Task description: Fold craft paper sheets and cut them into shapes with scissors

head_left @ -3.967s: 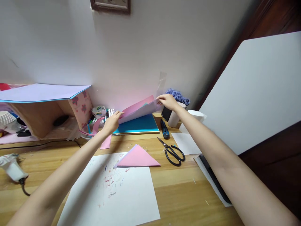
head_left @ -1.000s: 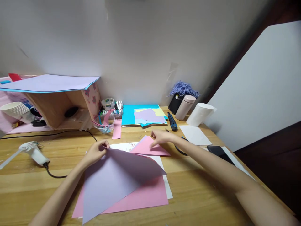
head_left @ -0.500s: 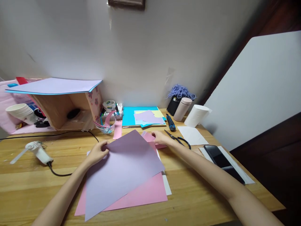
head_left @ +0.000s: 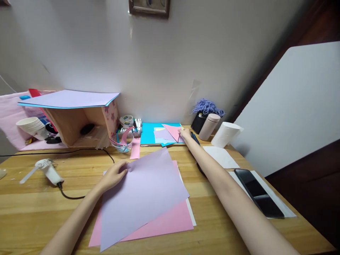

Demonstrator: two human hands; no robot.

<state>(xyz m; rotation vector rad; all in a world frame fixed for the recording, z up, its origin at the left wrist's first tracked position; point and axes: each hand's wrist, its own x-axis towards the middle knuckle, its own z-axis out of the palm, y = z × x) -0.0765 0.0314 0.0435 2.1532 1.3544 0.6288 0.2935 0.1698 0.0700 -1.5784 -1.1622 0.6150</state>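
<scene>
Tabletop (head_left: 212, 219): lavender paper (head_left: 143, 194) partly hides pink paper (head_left: 170, 221).

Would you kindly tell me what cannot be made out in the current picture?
All in the head view:
Pink sheet: mostly hidden under the purple sheet.
Pink triangle: partly hidden by the right hand.
Framed picture: cut off by the top edge.
White roll: label too small to read.

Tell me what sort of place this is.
Probably a craft corner at a light-brown wooden desk, judging by the large purple paper sheet, what looks like a white plastic glue gun and the slim white markers.
</scene>
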